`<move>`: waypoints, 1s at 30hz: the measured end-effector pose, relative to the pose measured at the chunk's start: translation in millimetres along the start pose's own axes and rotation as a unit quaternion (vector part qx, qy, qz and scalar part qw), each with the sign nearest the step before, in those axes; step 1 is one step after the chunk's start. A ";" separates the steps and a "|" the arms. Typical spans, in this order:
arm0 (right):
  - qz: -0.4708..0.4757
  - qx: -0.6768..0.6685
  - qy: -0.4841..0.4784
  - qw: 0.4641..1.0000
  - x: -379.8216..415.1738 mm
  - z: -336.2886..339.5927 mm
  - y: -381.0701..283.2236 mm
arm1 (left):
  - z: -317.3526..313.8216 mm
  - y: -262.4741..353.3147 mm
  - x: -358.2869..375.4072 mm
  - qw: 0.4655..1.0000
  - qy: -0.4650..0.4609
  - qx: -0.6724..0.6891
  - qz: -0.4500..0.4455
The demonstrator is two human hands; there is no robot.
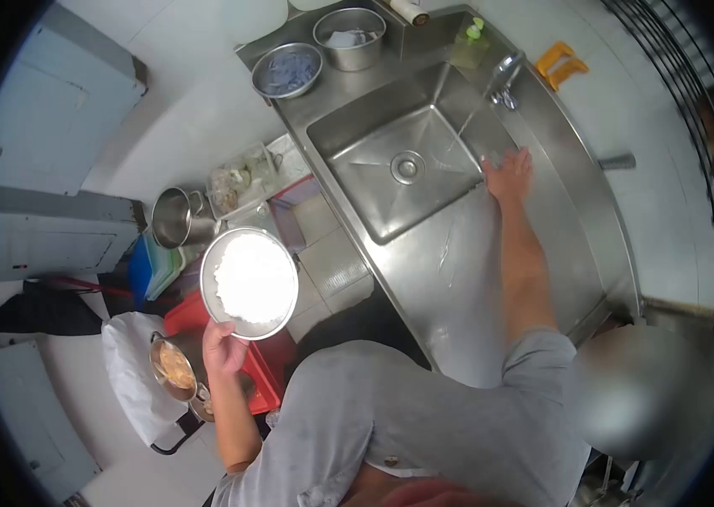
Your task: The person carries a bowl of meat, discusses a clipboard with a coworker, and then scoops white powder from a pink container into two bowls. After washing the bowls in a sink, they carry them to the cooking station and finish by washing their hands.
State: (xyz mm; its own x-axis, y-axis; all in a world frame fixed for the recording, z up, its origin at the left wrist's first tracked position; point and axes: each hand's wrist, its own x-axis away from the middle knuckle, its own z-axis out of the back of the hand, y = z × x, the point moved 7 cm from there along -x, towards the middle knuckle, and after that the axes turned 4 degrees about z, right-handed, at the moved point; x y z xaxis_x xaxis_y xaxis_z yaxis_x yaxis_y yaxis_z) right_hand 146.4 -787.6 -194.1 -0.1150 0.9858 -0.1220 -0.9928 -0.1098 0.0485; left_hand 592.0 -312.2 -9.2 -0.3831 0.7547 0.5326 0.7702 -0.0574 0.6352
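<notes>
My left hand [222, 346] grips the rim of a round metal bowl [207, 279], held out over the floor to the left of the sink. Bright white contents [254, 277] fill it, too overexposed to identify. At the right edge of the steel sink [357, 165], my right hand [509, 175] has its fingers spread and appears to rest on the rim, holding nothing. Just beyond it, the faucet [504, 76] runs a thin stream of water into the basin.
Behind the sink stand a bowl with bluish pieces [289, 74], a deep metal pot [350, 52] and a soap bottle [470, 46]. On the lower left are a steel pot [175, 221], a clear tub [243, 182], a red crate [266, 384] and a pot of orange-brown food [176, 368].
</notes>
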 end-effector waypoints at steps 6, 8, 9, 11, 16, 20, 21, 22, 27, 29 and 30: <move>-0.208 -0.531 -0.052 0.820 -151.1 -114.5 55.8 | -32.8 -18.1 -121.3 0.996 -0.036 0.000 0.087; -0.312 -0.749 -0.118 0.573 -151.6 -119.1 26.5 | -49.7 -33.6 -167.2 0.990 -0.051 0.014 0.131; -0.310 -0.735 -0.115 0.591 -156.8 -135.9 35.9 | -68.1 -39.4 -188.6 0.986 -0.048 0.012 0.161; -0.307 -0.724 -0.041 0.616 -145.6 -95.7 75.6 | -86.4 -25.6 -205.0 0.974 -0.096 -0.022 0.203; -0.130 -0.659 0.139 0.728 -63.2 55.9 18.4 | -88.6 -7.3 -243.9 0.945 -0.183 -0.094 0.253; -0.276 -0.432 0.178 0.840 17.9 62.5 -2.0 | -99.2 -13.2 -276.8 0.919 -0.230 -0.148 0.283; -0.309 -0.687 0.160 0.638 22.3 63.4 -46.2 | -104.0 -11.6 -283.9 0.915 -0.237 -0.161 0.285; -0.299 -0.643 0.100 0.698 26.3 61.0 -59.3 | -117.3 -7.7 -283.9 0.905 -0.258 -0.164 0.296; -0.313 -0.699 -0.124 0.631 12.0 53.5 -91.0 | -165.7 -45.1 -337.5 0.856 -0.315 -0.196 0.360; -0.326 -0.735 -0.142 0.578 1.1 56.8 -97.9 | -185.3 -88.9 -373.8 0.853 -0.322 -0.154 0.381; -0.320 -0.757 -0.152 0.549 0.4 88.0 -108.5 | -205.1 -87.9 -361.9 0.850 -0.325 -0.161 0.382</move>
State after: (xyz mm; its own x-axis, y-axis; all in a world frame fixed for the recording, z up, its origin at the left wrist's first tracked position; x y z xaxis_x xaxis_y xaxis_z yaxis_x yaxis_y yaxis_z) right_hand 257.1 -764.2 -112.1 0.0564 0.8343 0.5484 0.2555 0.5189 -0.8157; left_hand 558.4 -714.3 -143.1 0.6098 0.6127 0.5028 0.4482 -0.7898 0.4188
